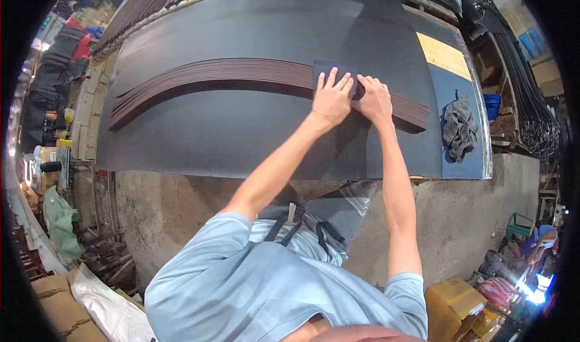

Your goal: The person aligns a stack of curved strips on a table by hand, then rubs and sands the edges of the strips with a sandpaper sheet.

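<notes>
Below me, nearest, was my pale blue short-sleeved shirt (pixel 272 287), with a brown cardboard box (pixel 456 309) on the floor to my right. Beyond my waist ran the near edge of the broad, dark grey, smooth-surfaced worktop (pixel 241 136). Close to its near right corner lay a crumpled, dark grey cloth (pixel 460 127), on a flat blue section (pixel 447 82) along the right edge. Farther in, a long, curved stack of thin, dark brown strips (pixel 211 76) arched across the worktop, one end near the left edge, the other just short of the blue section. My left hand (pixel 332 99) was open over the stack's right-hand part, fingers spread and laid on a flat, dark, square-cornered piece (pixel 343 66). My right hand (pixel 373 99) was just beside it, fingers bent over the stack; I cannot tell whether they were closed on the strips or on the dark piece. Past the stack, a pale yellow rectangular patch (pixel 444 55) sat toward the far right corner. Beyond the far left corner lay bundled long, dark strips (pixel 148 9).
</notes>
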Tool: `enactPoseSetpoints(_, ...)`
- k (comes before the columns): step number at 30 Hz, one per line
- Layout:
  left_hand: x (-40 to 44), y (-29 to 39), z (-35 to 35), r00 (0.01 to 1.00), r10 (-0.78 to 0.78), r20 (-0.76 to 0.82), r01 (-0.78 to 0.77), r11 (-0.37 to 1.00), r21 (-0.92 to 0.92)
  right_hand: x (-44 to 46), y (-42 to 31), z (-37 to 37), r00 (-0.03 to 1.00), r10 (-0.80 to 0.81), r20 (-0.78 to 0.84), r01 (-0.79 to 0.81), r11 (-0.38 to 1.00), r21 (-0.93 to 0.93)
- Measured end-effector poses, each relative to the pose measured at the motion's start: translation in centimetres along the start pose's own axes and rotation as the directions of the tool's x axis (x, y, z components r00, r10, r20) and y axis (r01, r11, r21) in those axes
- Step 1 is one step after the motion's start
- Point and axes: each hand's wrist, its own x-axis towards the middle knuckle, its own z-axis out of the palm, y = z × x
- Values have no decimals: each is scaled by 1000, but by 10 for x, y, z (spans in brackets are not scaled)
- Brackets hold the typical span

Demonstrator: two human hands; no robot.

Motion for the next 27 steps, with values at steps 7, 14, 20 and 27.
enactPoseSetpoints(7, -36, -156, -65, 948, -298, -112, 318, 895, 313, 2, -28, -23, 979, 190, 74, -192, 981, 19)
enactPoseSetpoints(14, -16, -30, -23, 997, 73, 12, -72, 994, -87, 0, -23, -21, 990, 137, 38, -139, 990, 31)
enactPoseSetpoints(20, -14, -143, -90, 964, -262, 45, 260, 965, 39, 4, -19, -16, 994, 105, 30, -103, 994, -42)
enactPoseSetpoints(27, -12, -25, -24, 993, 108, -51, -110, 993, -41, 3, -24, -23, 983, 172, 68, -176, 983, 60)
